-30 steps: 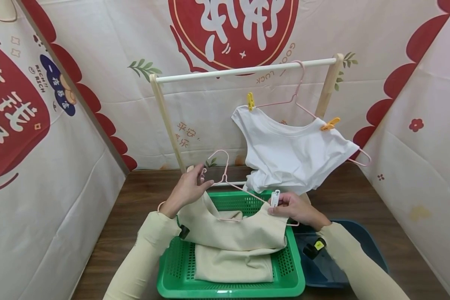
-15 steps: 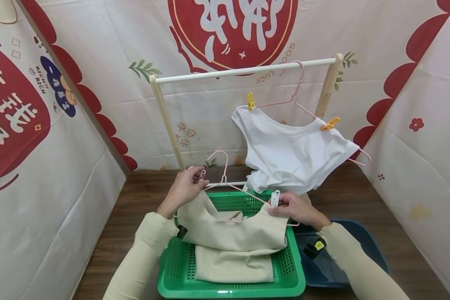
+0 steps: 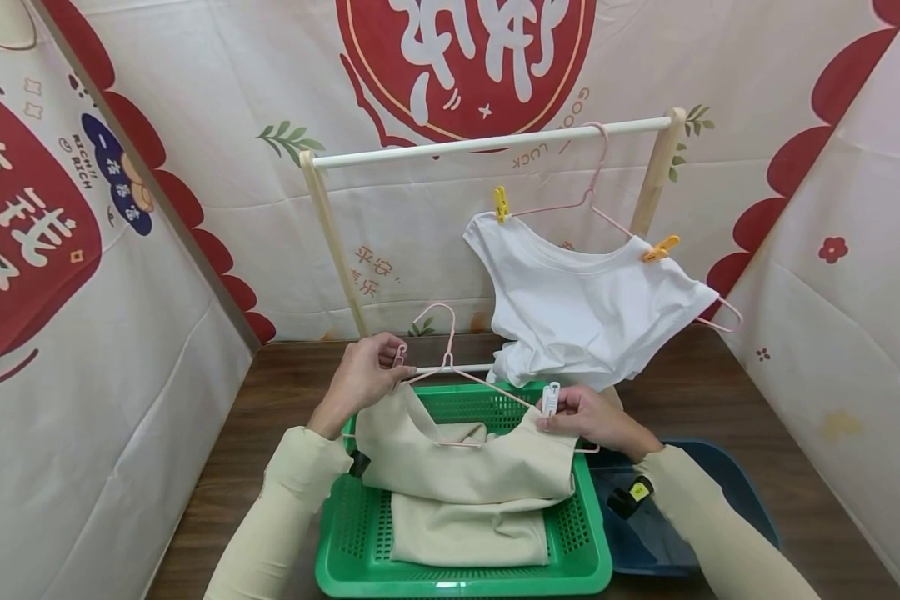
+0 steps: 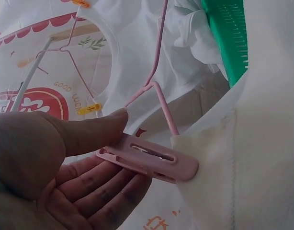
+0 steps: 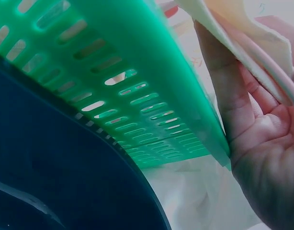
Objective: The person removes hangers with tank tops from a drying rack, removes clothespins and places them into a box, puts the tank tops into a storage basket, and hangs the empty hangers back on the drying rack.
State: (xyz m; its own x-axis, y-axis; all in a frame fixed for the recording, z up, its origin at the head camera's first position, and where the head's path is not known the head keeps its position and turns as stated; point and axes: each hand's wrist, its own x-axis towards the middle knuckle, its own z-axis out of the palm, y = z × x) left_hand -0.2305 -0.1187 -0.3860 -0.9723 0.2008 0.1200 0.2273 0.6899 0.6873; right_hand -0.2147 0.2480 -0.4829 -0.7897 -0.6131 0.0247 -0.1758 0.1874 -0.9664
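A beige sleeveless top [image 3: 480, 475] sits on a pink hanger [image 3: 487, 384], partly inside the green basket [image 3: 465, 582]. At its left shoulder, my left hand [image 3: 362, 377] pinches a pink clothespin [image 4: 159, 157] between thumb and fingers. The pin's front end meets the fabric's edge; whether it bites the hanger too is unclear. My right hand [image 3: 598, 419] grips the top's other shoulder together with the hanger arm, thumb in front. A white clothespin [image 3: 551, 398] stands up at that shoulder beside the fingers.
Behind, a white top [image 3: 577, 304] hangs by a pink hanger from the rack's white bar [image 3: 450, 147], with a yellow clothespin [image 3: 501, 203] and an orange one [image 3: 661, 248] on its shoulders. A dark blue basin [image 3: 746, 508] lies right of the basket. Printed cloth encloses the table.
My left hand has shifted slightly left and down with the pink clothespin, away from the hanger hook. The right hand and the beige top have hardly moved.
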